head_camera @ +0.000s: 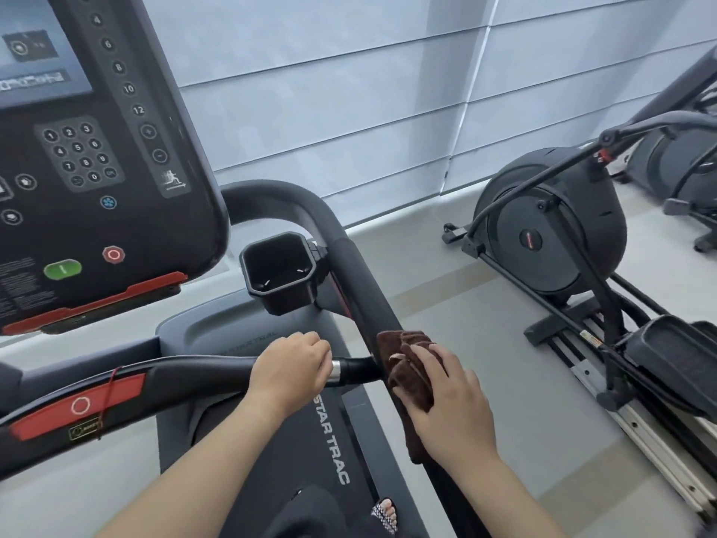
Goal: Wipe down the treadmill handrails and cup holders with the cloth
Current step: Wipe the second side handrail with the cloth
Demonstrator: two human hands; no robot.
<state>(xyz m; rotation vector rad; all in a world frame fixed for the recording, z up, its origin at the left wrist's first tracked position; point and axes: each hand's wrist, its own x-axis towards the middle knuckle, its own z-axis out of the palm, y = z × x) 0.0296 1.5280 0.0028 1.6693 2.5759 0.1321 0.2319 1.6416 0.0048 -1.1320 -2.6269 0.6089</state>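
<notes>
A dark brown cloth [407,366] is draped over the treadmill's black right handrail [361,281], which runs from the far bend down toward me. My right hand [450,401] lies flat on the cloth and presses it onto the rail. My left hand [291,368] is closed around the front crossbar [186,376] just left of where it meets the right handrail. A black square cup holder [279,271] hangs on the inner side of the rail, beyond both hands, with nothing visible in it.
The treadmill console [89,157] with keypad, green and red buttons fills the upper left. A red stop panel [77,405] sits on the crossbar. Elliptical machines [555,227] stand on the floor to the right. Window blinds [349,91] are behind. The belt deck [329,432] lies below.
</notes>
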